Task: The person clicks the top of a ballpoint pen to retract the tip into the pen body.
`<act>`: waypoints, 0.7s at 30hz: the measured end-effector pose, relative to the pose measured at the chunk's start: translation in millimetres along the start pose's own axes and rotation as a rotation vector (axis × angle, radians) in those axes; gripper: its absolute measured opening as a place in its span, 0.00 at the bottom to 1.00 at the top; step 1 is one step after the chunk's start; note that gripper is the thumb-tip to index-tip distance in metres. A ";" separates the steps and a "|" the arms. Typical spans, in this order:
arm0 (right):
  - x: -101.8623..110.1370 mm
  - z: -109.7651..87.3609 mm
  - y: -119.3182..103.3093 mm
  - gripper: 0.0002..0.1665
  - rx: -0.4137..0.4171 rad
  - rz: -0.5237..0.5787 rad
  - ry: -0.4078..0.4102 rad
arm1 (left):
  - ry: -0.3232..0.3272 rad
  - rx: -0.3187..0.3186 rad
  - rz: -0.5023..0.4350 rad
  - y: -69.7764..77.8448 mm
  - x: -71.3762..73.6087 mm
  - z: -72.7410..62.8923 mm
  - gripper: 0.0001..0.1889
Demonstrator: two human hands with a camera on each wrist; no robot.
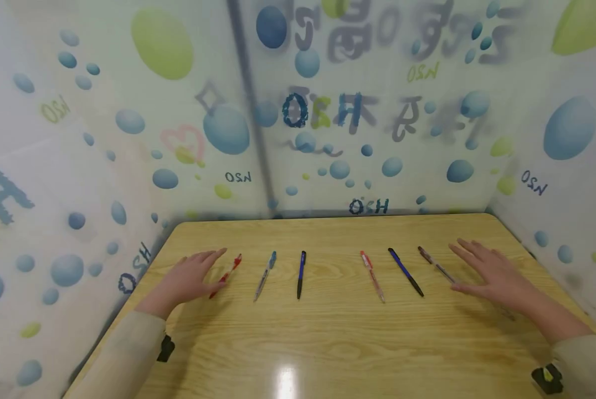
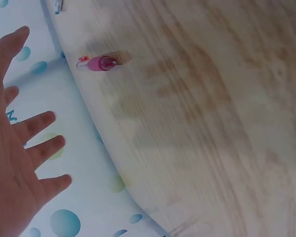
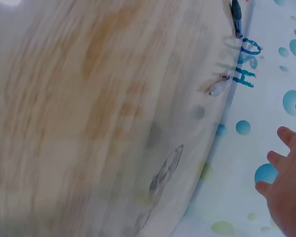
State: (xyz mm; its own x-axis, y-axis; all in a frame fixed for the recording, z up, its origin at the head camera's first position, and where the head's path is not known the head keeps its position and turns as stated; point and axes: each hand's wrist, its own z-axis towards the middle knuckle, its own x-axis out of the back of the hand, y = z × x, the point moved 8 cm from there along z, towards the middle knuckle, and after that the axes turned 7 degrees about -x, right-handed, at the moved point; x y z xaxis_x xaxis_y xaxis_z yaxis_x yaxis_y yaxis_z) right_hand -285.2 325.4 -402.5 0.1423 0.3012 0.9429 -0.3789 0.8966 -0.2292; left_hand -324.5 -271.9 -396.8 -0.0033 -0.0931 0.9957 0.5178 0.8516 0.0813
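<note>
My left hand, fingers spread, hovers beside a red pen at the left of the row. Its pinkish-red tip end also shows in the left wrist view. To its right lie a clear pen with a light blue top and a blue-and-black pen. Farther right are a clear pen with red ends and another blue-and-black pen. My right hand, also spread, is over the lower end of a clear pen with a dark top. Neither hand holds anything.
The pens lie apart on a wooden table. White walls with printed bubbles and lettering enclose its back and sides. A grey, feather-shaped mark or thing is on the tabletop near the right arm; I cannot tell which.
</note>
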 end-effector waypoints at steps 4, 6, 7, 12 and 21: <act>-0.2 3.7 -8.9 0.53 0.001 0.079 -0.028 | -0.052 -0.002 -0.070 -1.1 -4.4 11.6 0.42; -2.3 5.3 -14.2 0.52 -0.007 0.104 -0.056 | -0.083 0.006 -0.110 -3.4 -8.4 16.8 0.42; -3.4 6.0 -17.1 0.51 -0.010 0.112 -0.066 | -0.100 0.009 -0.135 -4.4 -10.6 19.1 0.42; -8.7 7.5 -32.1 0.46 -0.006 0.144 -0.093 | -0.177 0.010 -0.252 -10.3 -23.2 28.5 0.44; -12.5 7.8 -61.0 0.41 0.070 0.175 -0.084 | -0.245 0.015 -0.346 -26.0 -38.8 42.9 0.47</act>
State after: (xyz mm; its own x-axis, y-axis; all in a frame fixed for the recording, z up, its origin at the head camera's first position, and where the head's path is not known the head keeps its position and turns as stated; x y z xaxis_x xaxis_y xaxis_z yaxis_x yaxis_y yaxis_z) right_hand -271.0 264.3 -398.4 -0.0068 0.4198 0.9076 -0.4541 0.8074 -0.3768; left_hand -374.5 -268.3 -435.6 -0.3790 -0.2512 0.8907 0.4378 0.7993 0.4117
